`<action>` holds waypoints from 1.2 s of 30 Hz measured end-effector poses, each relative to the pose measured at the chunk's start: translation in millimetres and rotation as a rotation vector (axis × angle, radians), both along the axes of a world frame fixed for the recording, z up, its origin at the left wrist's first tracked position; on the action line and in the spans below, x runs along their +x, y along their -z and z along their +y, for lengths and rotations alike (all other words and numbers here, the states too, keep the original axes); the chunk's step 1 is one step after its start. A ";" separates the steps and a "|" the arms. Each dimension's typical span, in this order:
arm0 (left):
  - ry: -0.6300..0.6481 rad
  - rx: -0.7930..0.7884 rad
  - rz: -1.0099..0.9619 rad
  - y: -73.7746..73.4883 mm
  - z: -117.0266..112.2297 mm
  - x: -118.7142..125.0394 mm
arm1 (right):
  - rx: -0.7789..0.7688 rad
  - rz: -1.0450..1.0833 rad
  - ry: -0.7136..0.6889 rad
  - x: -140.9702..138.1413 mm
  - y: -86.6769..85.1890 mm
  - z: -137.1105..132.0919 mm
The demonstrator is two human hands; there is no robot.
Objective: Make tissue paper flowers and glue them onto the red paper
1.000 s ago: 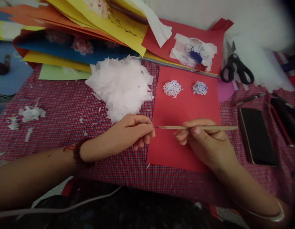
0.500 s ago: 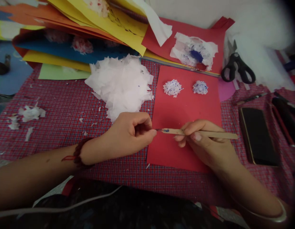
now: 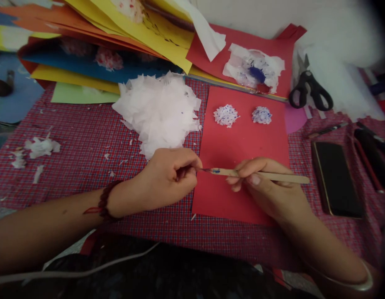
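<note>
My right hand (image 3: 267, 187) grips a slim paintbrush (image 3: 273, 177) with a pale wooden handle, stained blue near its dark, pointed tip. That tip reaches the curled thumb and forefinger of my left hand (image 3: 167, 176). My left fingers are closed; whatever they may pinch is hidden. Beneath both hands lies a red sheet of paper (image 3: 242, 145). On its upper part sit two ruffled white paper puffs with blue specks, one at left (image 3: 226, 115) and one at right (image 3: 261, 115). Beyond my left hand is a heap of white tissue pieces (image 3: 159, 110).
Scissors (image 3: 309, 85) lie at the upper right, above a phone (image 3: 337, 178). A blue-smeared white paper (image 3: 254, 68) rests behind the red sheet. Folded coloured papers (image 3: 118, 33) are stacked at the back left. Tissue scraps (image 3: 41, 146) lie on the checked cloth (image 3: 83, 124).
My left fingertips have shifted slightly at the brush tip, the thumb drawing back and the forefinger extending over it. My right hand holds the brush almost still.
</note>
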State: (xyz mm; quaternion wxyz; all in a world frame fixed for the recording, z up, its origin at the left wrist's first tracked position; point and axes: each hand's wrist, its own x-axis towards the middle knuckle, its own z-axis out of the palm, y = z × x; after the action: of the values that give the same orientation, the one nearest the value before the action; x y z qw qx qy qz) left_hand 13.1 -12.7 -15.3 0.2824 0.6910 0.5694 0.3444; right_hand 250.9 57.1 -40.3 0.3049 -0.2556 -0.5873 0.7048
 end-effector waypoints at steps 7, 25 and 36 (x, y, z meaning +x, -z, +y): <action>-0.008 -0.284 -0.261 -5.7 2.3 -1.4 | -0.035 -0.018 0.024 2.1 1.8 -1.3; 0.049 -0.386 -0.493 0.3 3.7 0.9 | -0.145 0.006 0.087 -10.5 -16.4 -1.3; 0.243 0.542 0.297 6.7 -0.6 -3.4 | 0.164 -0.094 -0.120 -34.4 -20.4 -23.7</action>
State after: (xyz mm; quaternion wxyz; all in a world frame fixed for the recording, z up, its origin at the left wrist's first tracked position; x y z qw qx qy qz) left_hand 9.6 -13.3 -22.0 0.0413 0.8465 0.4055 0.3425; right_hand 216.5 33.4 -19.9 0.2543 -0.2270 -0.6709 0.6586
